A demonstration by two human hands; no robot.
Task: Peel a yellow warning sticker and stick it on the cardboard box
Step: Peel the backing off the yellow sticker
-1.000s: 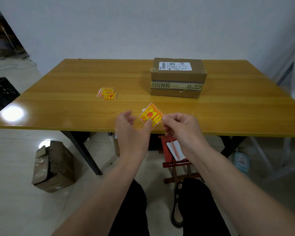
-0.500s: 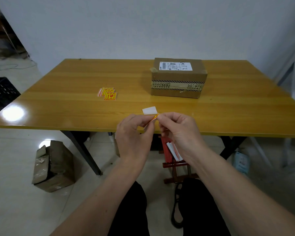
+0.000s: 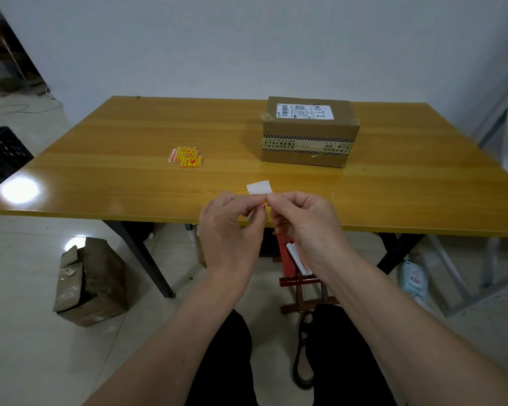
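Both hands meet over the table's near edge and pinch one yellow warning sticker (image 3: 259, 189) between them. Its white back faces me, and only a sliver of yellow and red shows by the fingertips. My left hand (image 3: 232, 230) pinches it from the left with thumb and forefinger. My right hand (image 3: 302, 224) pinches it from the right. The cardboard box (image 3: 308, 133), with a white shipping label on top and striped tape round its side, stands farther back on the wooden table (image 3: 129, 177). A small pile of yellow warning stickers (image 3: 186, 159) lies to the left of the box.
A torn cardboard box (image 3: 91, 284) sits on the tiled floor under the table's left side. A red wooden stool (image 3: 291, 265) with white paper strips stands under the table by my knees. A black crate (image 3: 0, 153) is at the far left.
The sticker showed its yellow face a second ago, held loosely; it has been turned so its white back faces me, and both hands have closed in to pinch it together.
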